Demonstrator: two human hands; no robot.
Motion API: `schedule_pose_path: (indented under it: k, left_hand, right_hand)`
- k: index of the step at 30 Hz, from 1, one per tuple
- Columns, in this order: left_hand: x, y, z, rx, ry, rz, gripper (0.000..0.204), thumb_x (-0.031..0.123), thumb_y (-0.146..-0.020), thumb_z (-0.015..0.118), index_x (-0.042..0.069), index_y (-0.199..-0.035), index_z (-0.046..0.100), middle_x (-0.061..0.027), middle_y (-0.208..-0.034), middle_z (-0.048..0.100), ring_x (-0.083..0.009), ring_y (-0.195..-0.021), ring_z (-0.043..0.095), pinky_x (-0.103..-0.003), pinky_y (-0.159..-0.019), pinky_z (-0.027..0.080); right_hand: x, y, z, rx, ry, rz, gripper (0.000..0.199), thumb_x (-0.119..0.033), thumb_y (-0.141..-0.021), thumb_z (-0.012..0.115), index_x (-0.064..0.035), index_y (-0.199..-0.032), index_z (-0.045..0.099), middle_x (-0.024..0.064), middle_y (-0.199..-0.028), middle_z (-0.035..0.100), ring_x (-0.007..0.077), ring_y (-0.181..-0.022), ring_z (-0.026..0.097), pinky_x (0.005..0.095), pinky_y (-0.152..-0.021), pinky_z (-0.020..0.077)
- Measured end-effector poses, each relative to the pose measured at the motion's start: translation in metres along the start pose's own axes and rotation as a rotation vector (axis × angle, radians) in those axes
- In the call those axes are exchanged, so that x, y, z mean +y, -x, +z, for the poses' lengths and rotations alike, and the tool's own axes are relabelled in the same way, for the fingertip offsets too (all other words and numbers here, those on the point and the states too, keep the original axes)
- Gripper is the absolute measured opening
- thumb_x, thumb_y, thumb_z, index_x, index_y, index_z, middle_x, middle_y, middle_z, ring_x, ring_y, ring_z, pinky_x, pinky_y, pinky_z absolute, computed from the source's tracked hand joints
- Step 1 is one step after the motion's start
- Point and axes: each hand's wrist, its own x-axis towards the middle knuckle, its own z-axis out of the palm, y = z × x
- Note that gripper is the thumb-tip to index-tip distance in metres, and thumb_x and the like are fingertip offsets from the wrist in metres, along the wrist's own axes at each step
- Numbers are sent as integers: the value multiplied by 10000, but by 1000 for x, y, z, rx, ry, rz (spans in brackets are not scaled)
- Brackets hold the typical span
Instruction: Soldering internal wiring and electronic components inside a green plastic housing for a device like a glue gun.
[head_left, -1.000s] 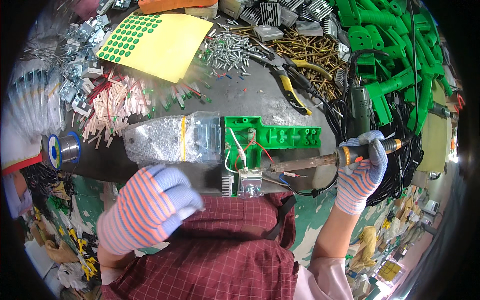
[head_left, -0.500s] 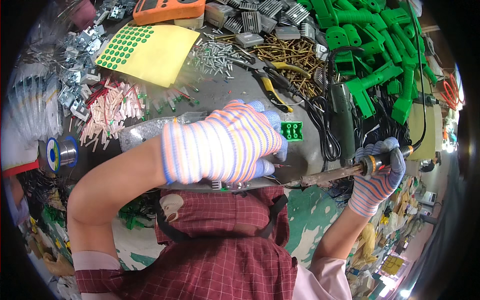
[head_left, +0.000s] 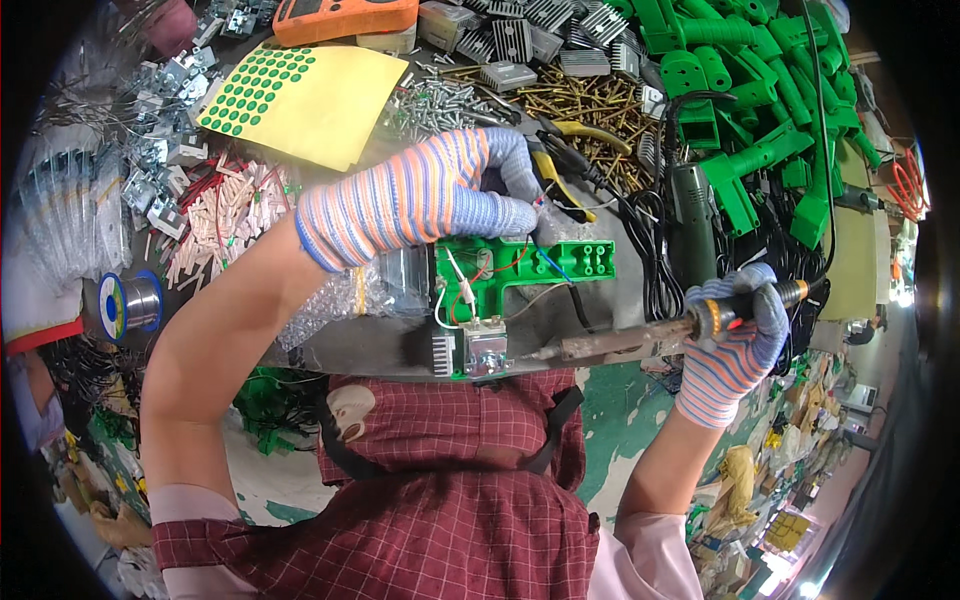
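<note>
My right hand (head_left: 735,335), in a striped glove, is wrapped round the handle of a soldering iron (head_left: 630,338). The iron's tip points left, close beside a metal switch-like block (head_left: 486,345) in a green plastic housing (head_left: 590,262); whether they touch I cannot tell. Above the housing, my gloved left hand (head_left: 440,195) is closed, thumb and finger pinching the ends of thin wires. A red wire (head_left: 513,262) and a blue wire (head_left: 550,262) run down from there. White leads and a finned grey heat sink (head_left: 443,355) also lie in the housing.
Yellow-handled pliers (head_left: 555,180) lie beyond my left fingertips. A solder spool (head_left: 130,303) stands at left, near white-sleeved parts (head_left: 235,215) and a yellow sticker sheet (head_left: 330,100). Screws (head_left: 590,120), heat sinks (head_left: 510,40) and green housings (head_left: 760,100) are heaped behind. A green heat gun (head_left: 692,220) lies at right.
My left hand has lifted up and away from me, uncovering the green housing and its wires. The soldering iron has moved left and slightly down, toward the metal block.
</note>
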Motion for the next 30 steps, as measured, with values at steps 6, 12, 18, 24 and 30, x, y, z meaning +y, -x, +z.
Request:
schedule_pose_path:
  k: [6,12,18,24,30]
  left_hand:
    - [2,3,-1,-47,-103,15,195,103,-891,713,37,-1048,618,-81,-968,698,-148,-932,664,-307,-836,536]
    - [24,6,-7,-374,-181,-131,169,140,-894,707,14,-1002,676,-39,-959,695,-133,-898,643,-291,-841,518]
    - [36,2,2,-426,-657,-207,228,176,-848,625,33,-1018,677,-83,-921,690,-164,-879,645,-317,-800,502]
    - [38,-1,9,-388,-737,-241,285,176,-820,629,58,-1079,649,-80,-899,681,-178,-821,646,-333,-754,508]
    - [41,-3,15,-377,-859,-281,313,178,-790,632,74,-1084,646,-77,-838,670,-207,-764,653,-355,-710,508]
  right_hand:
    - [21,0,5,106,78,-9,176,-137,-874,651,-29,-985,567,99,-892,614,220,-723,649,354,-697,561]
    - [26,0,1,66,174,12,143,-176,-930,626,-64,-985,553,55,-900,620,211,-751,640,369,-747,549]
    - [30,0,-4,58,206,14,144,-174,-932,621,-63,-982,544,54,-903,613,205,-762,645,360,-748,551]
    - [35,-3,-15,79,153,35,147,-181,-932,618,-63,-992,553,58,-908,615,214,-766,646,373,-752,552]
    - [34,-5,-17,38,107,79,167,-199,-928,626,-63,-1003,563,64,-905,626,220,-768,646,385,-758,547]
